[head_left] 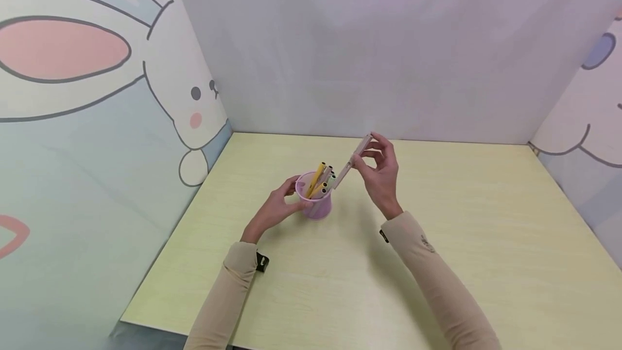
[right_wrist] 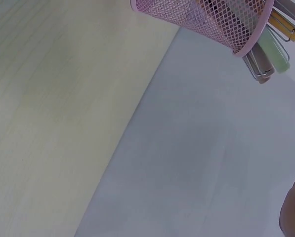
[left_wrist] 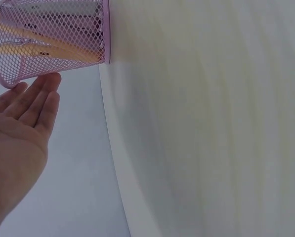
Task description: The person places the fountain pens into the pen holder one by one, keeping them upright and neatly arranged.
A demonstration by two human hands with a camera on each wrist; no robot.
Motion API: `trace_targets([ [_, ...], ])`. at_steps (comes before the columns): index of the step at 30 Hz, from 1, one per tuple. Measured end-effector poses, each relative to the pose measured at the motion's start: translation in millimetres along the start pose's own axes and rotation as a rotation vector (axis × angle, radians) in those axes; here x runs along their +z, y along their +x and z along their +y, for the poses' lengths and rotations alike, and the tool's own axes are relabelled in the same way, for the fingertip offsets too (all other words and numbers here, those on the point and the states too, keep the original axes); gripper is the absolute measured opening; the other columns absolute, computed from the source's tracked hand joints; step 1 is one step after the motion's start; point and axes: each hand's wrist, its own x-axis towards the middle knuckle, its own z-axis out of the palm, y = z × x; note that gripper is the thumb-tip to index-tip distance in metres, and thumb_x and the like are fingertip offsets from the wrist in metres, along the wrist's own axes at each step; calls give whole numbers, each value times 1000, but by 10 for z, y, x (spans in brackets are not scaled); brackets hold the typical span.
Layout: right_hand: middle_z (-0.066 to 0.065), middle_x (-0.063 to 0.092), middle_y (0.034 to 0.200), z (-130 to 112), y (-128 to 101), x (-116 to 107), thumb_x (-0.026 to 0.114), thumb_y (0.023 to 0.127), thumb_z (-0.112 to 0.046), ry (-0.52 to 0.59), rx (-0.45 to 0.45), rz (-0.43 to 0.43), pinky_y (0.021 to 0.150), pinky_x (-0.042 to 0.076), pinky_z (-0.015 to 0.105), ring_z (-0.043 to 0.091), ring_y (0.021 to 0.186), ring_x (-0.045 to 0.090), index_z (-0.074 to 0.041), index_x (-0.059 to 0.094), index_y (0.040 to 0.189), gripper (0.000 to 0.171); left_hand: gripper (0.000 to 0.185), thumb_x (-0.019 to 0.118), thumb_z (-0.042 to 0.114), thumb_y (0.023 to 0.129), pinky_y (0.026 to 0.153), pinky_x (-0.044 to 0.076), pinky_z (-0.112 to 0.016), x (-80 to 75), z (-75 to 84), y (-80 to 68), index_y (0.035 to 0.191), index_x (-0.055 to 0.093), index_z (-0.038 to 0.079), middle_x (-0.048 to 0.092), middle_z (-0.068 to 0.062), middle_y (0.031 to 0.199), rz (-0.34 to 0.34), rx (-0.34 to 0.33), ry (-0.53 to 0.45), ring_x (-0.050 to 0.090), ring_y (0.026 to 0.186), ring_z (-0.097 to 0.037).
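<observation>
A pink mesh pen cup [head_left: 318, 210] stands upright on the table, with several pens inside. Among them are a yellow pen [head_left: 316, 178] and, in the right wrist view, a pale green pen [right_wrist: 273, 52] with a wire clip. My left hand [head_left: 277, 209] holds the cup from its left side, thumb in front and fingers behind. Between the thumb and fingers of my right hand [head_left: 381, 172] is a pinched greyish-pink pen [head_left: 342, 175]. That pen slants down to the left, its lower end close to the cup's right rim; whether they touch I cannot tell.
The pale wood-grain table [head_left: 486, 242] reaches back to a plain light wall [head_left: 369, 58]. A wall with a cartoon rabbit [head_left: 167, 85] rises along the left edge, and another printed wall [head_left: 573, 118] along the right.
</observation>
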Motion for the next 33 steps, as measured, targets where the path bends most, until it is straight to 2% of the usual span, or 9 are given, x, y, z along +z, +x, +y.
trace_targets([
  [6,8,56,115,36,-10,80,68,87,19,19,-16,12,73,62,30,23,95,61,12,42,141,60,84,79,43,91,113,39,-54,-16,-28,6,159,37,16,53,-11,150,-2,-2,1,48,138,-34],
  [11,8,55,116,65,-12,136,69,87,19,28,-23,16,73,62,30,23,96,61,12,41,141,60,85,79,45,91,114,38,-54,-19,-33,-3,159,38,16,53,-11,150,-1,-8,-4,48,138,-34],
  [19,10,54,114,75,-23,221,68,89,17,25,-22,38,75,61,30,24,95,61,8,42,141,59,86,78,51,90,110,40,-59,-16,-22,-14,158,40,17,55,-8,148,11,-8,-3,50,135,-33],
  [28,7,53,115,116,-65,282,67,90,18,-40,7,9,73,60,24,21,97,61,11,37,142,61,86,78,51,90,110,40,-59,-29,-7,-15,159,39,18,54,-8,149,5,-7,-5,50,135,-33],
  [33,17,53,116,170,-101,303,66,89,21,-79,22,-25,72,59,22,20,98,61,13,37,141,60,84,78,45,91,111,40,-57,-29,-3,-10,159,39,17,54,-9,149,1,5,-7,49,136,-33],
])
